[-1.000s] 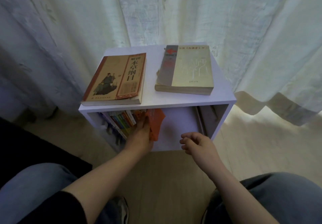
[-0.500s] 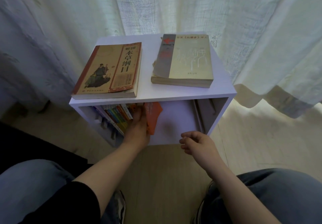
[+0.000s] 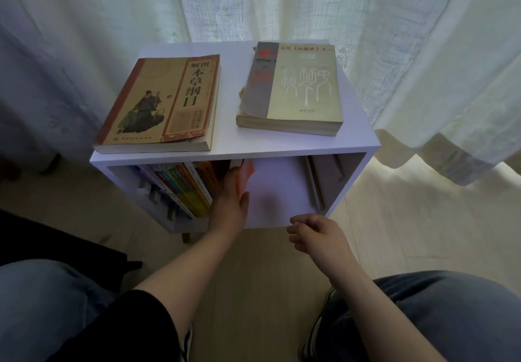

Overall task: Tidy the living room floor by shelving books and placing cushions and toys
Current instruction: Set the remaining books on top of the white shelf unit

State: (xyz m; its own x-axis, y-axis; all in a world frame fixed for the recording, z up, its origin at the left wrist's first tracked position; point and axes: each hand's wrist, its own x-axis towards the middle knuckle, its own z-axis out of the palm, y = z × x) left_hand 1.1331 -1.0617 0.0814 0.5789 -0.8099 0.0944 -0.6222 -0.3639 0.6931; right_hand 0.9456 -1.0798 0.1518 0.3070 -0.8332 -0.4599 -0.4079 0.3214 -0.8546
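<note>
Two top books (image 3: 158, 102) (left hand (image 3: 228, 204) grips orange book (image 3: 248, 172)).

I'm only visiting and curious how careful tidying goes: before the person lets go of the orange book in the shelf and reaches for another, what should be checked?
1. Orange book stands against the row of books: ok.
2. Left hand holds it: ok.
3. Pushed fully in: cannot tell, the hand hides its lower edge.
4. Free room to its right inside the shelf: ok.
5. Right hand free for the next book: ok, it holds nothing.
6. Top cleared: not ok, the brown book and the grey book lie flat there.
</note>
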